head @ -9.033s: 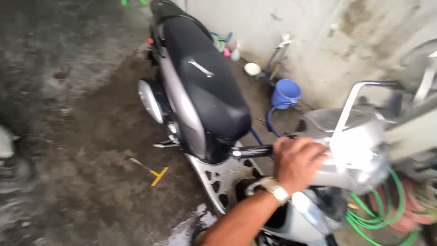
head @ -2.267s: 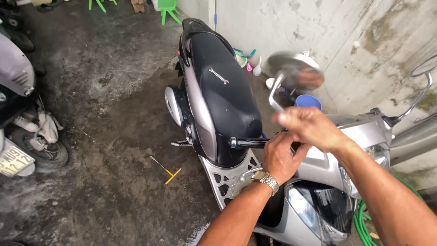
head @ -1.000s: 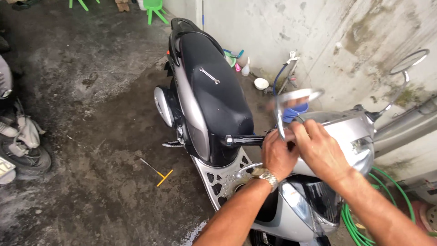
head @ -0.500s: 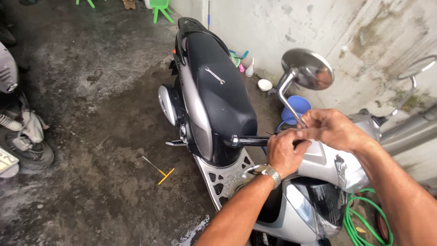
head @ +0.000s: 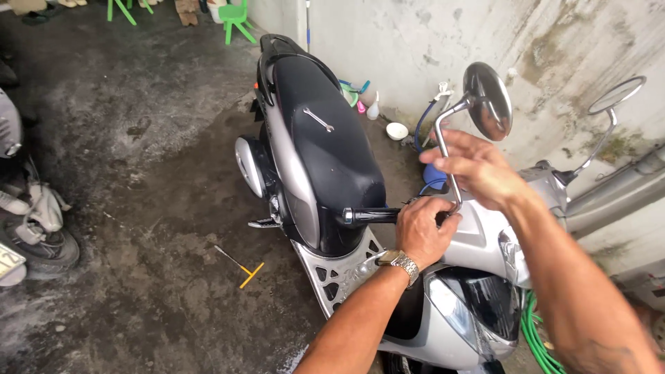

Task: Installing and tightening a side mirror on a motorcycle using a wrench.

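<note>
A silver scooter (head: pixel 478 242) with a black seat (head: pixel 325 145) stands beside a stained wall. My left hand (head: pixel 422 232), with a metal watch on the wrist, grips the near handlebar by its black grip (head: pixel 370 216). My right hand (head: pixel 478 170) is closed around the chrome stem of the round mirror (head: pixel 488 100), just above the handlebar. The mirror stands upright, its face turned toward me. A wrench (head: pixel 318 119) lies on the seat. A second mirror (head: pixel 616 95) rises on the far side.
A yellow-handled T tool (head: pixel 239 266) lies on the wet concrete floor left of the scooter. Another motorbike's wheel (head: pixel 28 228) is at the left edge. A green hose (head: pixel 537 332), a blue bucket (head: pixel 433 179), a white bowl (head: pixel 397 130) and green chairs (head: pixel 235 17) sit along the wall.
The mirror has swung up from tilted to upright as my right hand turned its stem. My left hand has stayed on the handlebar.
</note>
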